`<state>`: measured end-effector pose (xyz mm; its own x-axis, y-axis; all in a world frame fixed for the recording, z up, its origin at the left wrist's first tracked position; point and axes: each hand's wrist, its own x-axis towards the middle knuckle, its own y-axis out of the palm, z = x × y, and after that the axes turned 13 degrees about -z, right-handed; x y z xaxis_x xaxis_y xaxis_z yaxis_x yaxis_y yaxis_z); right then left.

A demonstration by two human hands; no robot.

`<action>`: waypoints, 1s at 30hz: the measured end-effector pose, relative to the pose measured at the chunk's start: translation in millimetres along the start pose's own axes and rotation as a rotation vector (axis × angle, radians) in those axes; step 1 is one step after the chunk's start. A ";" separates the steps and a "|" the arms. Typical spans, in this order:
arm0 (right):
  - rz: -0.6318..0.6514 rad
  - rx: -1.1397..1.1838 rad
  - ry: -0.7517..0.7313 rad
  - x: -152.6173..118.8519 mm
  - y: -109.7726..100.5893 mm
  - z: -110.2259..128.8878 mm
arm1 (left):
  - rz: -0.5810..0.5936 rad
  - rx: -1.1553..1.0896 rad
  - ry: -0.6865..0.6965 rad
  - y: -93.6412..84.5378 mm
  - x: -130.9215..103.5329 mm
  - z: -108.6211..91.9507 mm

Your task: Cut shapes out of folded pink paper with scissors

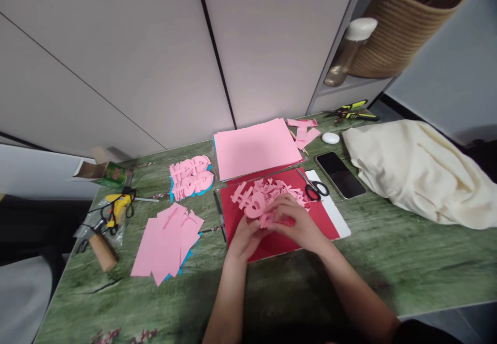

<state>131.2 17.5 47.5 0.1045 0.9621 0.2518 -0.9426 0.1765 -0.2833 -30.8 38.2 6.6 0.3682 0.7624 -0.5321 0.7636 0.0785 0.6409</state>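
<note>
A pink paper cut-out (249,209) with a heart-shaped hole is held up between the person's two hands, over a heap of pink paper scraps (272,191). The left hand (246,236) pinches its near edge, with most of the fingers hidden beneath. The right hand (291,219) curls over from the other side, thumb and fingertips pinching the right-hand end. The scraps lie on a red sheet (320,227), which overlaps a white sheet (337,219) on the right. Black-handled scissors (311,182) rest across the two sheets, near a dark-screened smartphone (340,175). A pen (219,213) lies along the red sheet's left side.

Beyond the red sheet sits a stack of pink paper (256,150) with blue showing at its edge. To the left are a group of pink cut-outs (190,181) with blue beneath them and, nearer the person, loose pink sheets (163,245). Farther left, a yellow glue gun (118,208) lies near a green box (114,175). On the far right, cream cloth (411,170) is bunched on the green wood-patterned table (427,261), with yellow-and-black pliers (353,111) behind it.
</note>
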 end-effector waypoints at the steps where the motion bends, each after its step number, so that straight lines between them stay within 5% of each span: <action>1: -0.018 0.011 0.019 -0.5 0.2 -0.8 | 0.005 0.012 0.005 0.6 0.4 0.4; 20: -0.233 0.179 0.191 -0.9 -1.2 -15.2 | -0.150 -0.039 0.110 4.8 2.8 -4.0; 30: -0.224 0.045 0.058 1.0 -3.6 -9.7 | -0.292 -0.104 0.200 0.1 9.3 -2.5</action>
<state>137.7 19.8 39.9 0.3294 0.9106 0.2497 -0.9071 0.3786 -0.1841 -28.6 46.9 3.1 0.0245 0.8079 -0.5888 0.7594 0.3681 0.5365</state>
